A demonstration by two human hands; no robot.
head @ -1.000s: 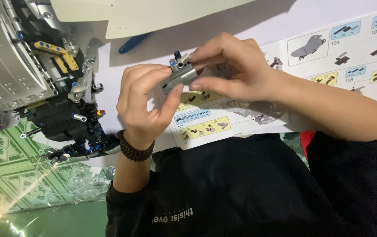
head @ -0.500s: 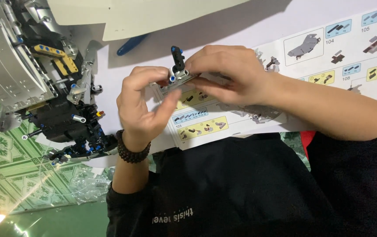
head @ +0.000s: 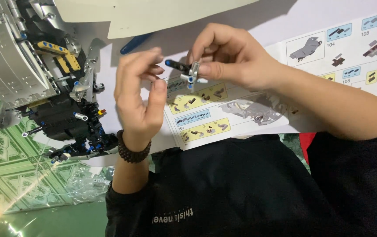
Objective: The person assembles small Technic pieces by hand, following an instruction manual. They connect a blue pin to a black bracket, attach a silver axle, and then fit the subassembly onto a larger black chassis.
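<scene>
A head-worn camera looks down at a person's two bare hands, held above an open instruction booklet (head: pixel 250 101) printed with building steps.

The right hand (head: pixel 230 59) pinches a small grey building piece (head: pixel 193 72) between thumb and fingertips. A black pin with a blue tip (head: pixel 175 66) sticks out of the piece toward the left hand. The piece sits at the right hand's fingertips, in the space between the two hands.

The left hand (head: pixel 138 94) is open and holds nothing. Its fingers are loosely curled and spread apart, palm turned toward the right hand, fingertips just beside the blue tip of the pin but not clearly touching it. A dark beaded bracelet (head: pixel 132 151) circles the left wrist.

Half a second ago both hands gripped the piece together, with the black pin pointing upward. Since then the left hand has let go and drawn slightly away, and the pin now lies sideways.

Beyond the left hand, on its outer side, stands a large half-built model (head: pixel 35 83) in silver and black, with yellow and blue parts. A blue tool (head: pixel 136 42) lies on the far side of the hands. Below the hands is the person's dark shirt (head: pixel 241 193).
</scene>
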